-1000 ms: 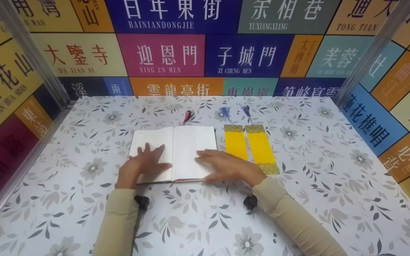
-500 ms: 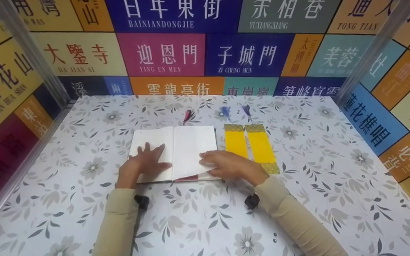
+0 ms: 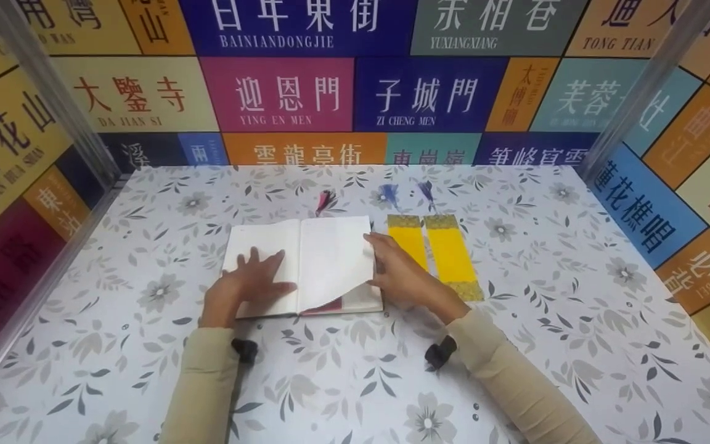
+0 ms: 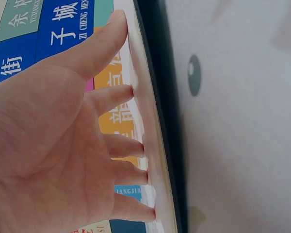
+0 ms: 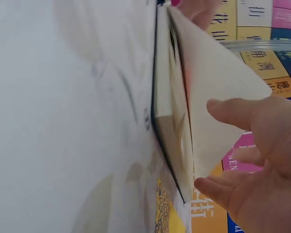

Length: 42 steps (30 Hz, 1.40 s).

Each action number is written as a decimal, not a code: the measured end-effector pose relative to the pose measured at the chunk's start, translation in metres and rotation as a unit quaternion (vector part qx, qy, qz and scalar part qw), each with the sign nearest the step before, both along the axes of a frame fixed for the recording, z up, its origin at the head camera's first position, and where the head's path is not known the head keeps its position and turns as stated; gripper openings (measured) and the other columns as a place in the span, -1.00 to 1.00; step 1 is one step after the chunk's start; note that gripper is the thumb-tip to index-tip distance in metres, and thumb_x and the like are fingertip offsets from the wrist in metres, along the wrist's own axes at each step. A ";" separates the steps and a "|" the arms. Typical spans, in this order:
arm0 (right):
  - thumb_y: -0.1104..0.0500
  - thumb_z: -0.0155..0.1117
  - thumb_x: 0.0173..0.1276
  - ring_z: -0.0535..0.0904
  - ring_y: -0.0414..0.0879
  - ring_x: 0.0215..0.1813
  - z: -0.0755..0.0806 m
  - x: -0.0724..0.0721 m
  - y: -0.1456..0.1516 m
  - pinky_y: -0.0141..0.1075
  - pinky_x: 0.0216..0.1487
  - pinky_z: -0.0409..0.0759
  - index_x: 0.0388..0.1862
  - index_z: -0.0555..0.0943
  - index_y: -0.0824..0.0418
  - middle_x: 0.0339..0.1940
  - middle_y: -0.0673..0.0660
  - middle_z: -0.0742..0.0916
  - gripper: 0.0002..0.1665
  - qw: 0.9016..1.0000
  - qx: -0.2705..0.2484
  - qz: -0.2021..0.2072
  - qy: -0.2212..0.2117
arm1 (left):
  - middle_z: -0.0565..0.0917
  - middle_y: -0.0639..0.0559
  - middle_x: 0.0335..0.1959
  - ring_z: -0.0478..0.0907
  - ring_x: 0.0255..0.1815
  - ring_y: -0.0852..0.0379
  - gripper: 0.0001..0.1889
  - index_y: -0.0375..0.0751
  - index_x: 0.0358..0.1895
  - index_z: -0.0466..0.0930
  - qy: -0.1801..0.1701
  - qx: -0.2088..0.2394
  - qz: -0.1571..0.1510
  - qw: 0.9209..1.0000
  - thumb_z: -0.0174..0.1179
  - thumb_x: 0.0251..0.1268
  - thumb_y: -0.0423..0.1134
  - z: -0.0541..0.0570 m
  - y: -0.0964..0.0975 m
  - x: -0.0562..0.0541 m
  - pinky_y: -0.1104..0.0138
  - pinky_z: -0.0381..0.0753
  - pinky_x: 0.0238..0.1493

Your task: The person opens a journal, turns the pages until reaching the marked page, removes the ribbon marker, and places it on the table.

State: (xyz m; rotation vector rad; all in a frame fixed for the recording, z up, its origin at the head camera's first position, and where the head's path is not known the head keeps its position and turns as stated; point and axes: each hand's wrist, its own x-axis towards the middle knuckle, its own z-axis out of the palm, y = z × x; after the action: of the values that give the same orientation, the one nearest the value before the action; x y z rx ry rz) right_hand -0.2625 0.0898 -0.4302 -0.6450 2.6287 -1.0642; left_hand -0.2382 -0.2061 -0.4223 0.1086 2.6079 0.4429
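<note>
An open book (image 3: 269, 228) with blank white pages lies on the table. On its left page rests my left hand (image 3: 247, 283), fingers spread and fingertips pressing the paper, as the left wrist view (image 4: 63, 136) also has it. At the right edge my right hand (image 3: 404, 271) holds a lifted page (image 3: 333, 259) by its outer side. In the right wrist view the thumb (image 5: 228, 110) lies against the underside of that raised page (image 5: 208, 82), with fingers partly behind it. Below the page a strip of red (image 3: 331, 305) shows.
Two yellow bookmarks (image 3: 453, 256) with patterned ends lie right of the book, one partly behind my right hand. Their blue and purple tassels (image 3: 389, 196) point away from me. A pink-red tassel (image 3: 324, 200) sticks out behind the book. The floral-covered table (image 3: 330, 388) meets sign-printed walls.
My right hand has moved from on the right page to its outer edge. The lower right corner of that page has risen, uncovering more below it. My left hand stays in place.
</note>
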 end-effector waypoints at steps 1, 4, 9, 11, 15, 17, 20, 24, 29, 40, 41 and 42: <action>0.30 0.36 0.32 0.18 0.14 0.63 0.000 -0.001 -0.001 -0.03 0.60 0.24 0.62 0.12 0.16 0.64 0.21 0.19 -0.03 0.999 -0.030 -0.013 -0.022 | -0.38 -0.51 0.58 -0.44 0.56 -0.59 -0.12 -0.02 0.65 -0.23 0.001 -0.001 0.000 1.000 -0.08 0.47 0.28 0.000 0.000 0.000 -0.56 -0.31 0.39; 0.29 0.33 0.35 0.21 0.18 0.62 0.002 -0.003 -0.003 -0.01 0.53 0.36 0.63 0.09 0.16 0.64 0.24 0.18 -0.04 0.987 -0.127 -0.046 -0.083 | -0.37 -0.52 0.58 -0.42 0.55 -0.61 -0.12 -0.03 0.65 -0.23 0.006 -0.004 -0.005 1.000 -0.10 0.48 0.28 0.000 -0.001 0.001 -0.56 -0.29 0.39; 0.24 0.29 0.40 0.35 0.16 0.55 0.001 -0.006 -0.006 -0.02 0.47 0.46 0.62 0.10 0.19 0.60 0.24 0.30 -0.10 0.960 -0.222 -0.101 -0.139 | -0.38 -0.51 0.59 -0.44 0.56 -0.59 -0.13 -0.01 0.65 -0.24 0.000 -0.005 0.000 1.000 -0.11 0.48 0.29 0.000 0.000 0.001 -0.54 -0.30 0.41; 0.21 0.25 0.44 0.45 0.16 0.48 0.000 -0.008 -0.007 -0.04 0.42 0.51 0.60 0.14 0.23 0.55 0.25 0.38 -0.17 0.945 -0.251 -0.125 -0.166 | -0.39 -0.49 0.59 -0.45 0.57 -0.57 -0.13 0.02 0.65 -0.24 -0.004 -0.004 0.005 1.000 -0.11 0.47 0.29 0.000 0.000 0.001 -0.53 -0.32 0.42; 0.15 0.11 0.55 0.57 0.12 0.35 -0.001 -0.013 -0.009 -0.07 0.36 0.58 0.55 0.24 0.24 0.45 0.24 0.52 -0.34 0.905 -0.313 -0.166 -0.235 | -0.38 -0.47 0.60 -0.44 0.57 -0.56 -0.13 0.03 0.65 -0.24 -0.003 -0.006 0.007 1.000 -0.09 0.47 0.29 -0.002 0.001 0.001 -0.53 -0.32 0.42; 0.11 0.05 0.58 0.59 0.08 0.34 -0.001 -0.014 -0.009 -0.08 0.36 0.58 0.54 0.28 0.22 0.42 0.20 0.55 -0.39 0.890 -0.330 -0.172 -0.262 | -0.38 -0.47 0.60 -0.44 0.57 -0.56 -0.13 0.04 0.65 -0.24 -0.003 -0.007 0.009 1.000 -0.09 0.47 0.29 -0.002 0.002 0.001 -0.53 -0.32 0.41; 0.08 0.03 0.59 0.59 0.03 0.34 -0.001 -0.016 -0.008 -0.09 0.37 0.58 0.52 0.32 0.18 0.41 0.15 0.57 -0.42 0.881 -0.340 -0.177 -0.278 | -0.40 -0.45 0.60 -0.45 0.57 -0.55 -0.13 0.05 0.65 -0.25 -0.008 -0.008 0.013 1.000 -0.08 0.47 0.28 -0.002 0.002 0.000 -0.52 -0.34 0.42; 0.13 0.13 0.53 0.63 0.02 0.27 -0.002 -0.017 -0.008 -0.11 0.34 0.60 0.49 0.36 0.15 0.37 0.15 0.60 -0.42 0.884 -0.332 -0.183 -0.274 | -0.42 -0.42 0.61 -0.47 0.58 -0.53 -0.12 0.06 0.65 -0.25 -0.015 -0.004 0.019 1.000 -0.07 0.46 0.29 -0.001 0.001 0.000 -0.50 -0.37 0.43; 0.24 0.12 0.50 0.67 0.00 0.16 -0.002 -0.017 -0.012 -0.12 0.29 0.64 0.48 0.38 0.19 0.34 0.20 0.62 -0.42 0.887 -0.332 -0.178 -0.267 | -0.38 -0.39 0.62 -0.45 0.60 -0.49 -0.12 0.06 0.65 -0.22 -0.017 0.002 0.021 1.000 -0.05 0.46 0.29 0.001 0.000 -0.002 -0.45 -0.34 0.48; 0.20 0.09 0.52 0.64 -0.03 0.14 0.007 -0.016 -0.029 -0.18 0.23 0.67 0.46 0.41 0.22 0.30 0.21 0.64 -0.45 0.872 -0.378 -0.161 -0.268 | 0.25 -0.29 0.56 0.10 0.61 -0.28 -0.34 -0.23 0.52 0.24 0.053 0.095 0.044 0.993 0.02 0.53 0.07 0.007 -0.023 -0.003 -0.12 0.10 0.61; 0.18 0.08 0.54 0.63 -0.04 0.16 0.008 -0.016 -0.030 -0.18 0.23 0.66 0.46 0.41 0.21 0.30 0.20 0.64 -0.45 0.870 -0.384 -0.152 -0.268 | 0.26 -0.27 0.55 0.11 0.61 -0.26 -0.35 -0.22 0.52 0.25 0.059 0.107 0.058 0.991 0.00 0.55 0.08 0.008 -0.026 -0.004 -0.11 0.10 0.61; 0.15 0.08 0.55 0.63 -0.04 0.18 0.010 -0.015 -0.032 -0.18 0.24 0.65 0.47 0.41 0.18 0.31 0.18 0.64 -0.46 0.870 -0.388 -0.142 -0.269 | 0.29 -0.28 0.54 0.15 0.59 -0.27 -0.37 -0.23 0.51 0.27 0.068 0.117 0.067 0.989 -0.03 0.56 0.08 0.009 -0.028 -0.003 -0.11 0.12 0.60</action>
State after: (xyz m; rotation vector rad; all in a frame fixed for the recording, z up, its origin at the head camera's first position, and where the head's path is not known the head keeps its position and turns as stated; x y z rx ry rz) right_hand -0.2772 0.0580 -0.4206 -0.0314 1.7843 -2.0626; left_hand -0.2414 -0.2342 -0.4128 0.0427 2.6957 0.8167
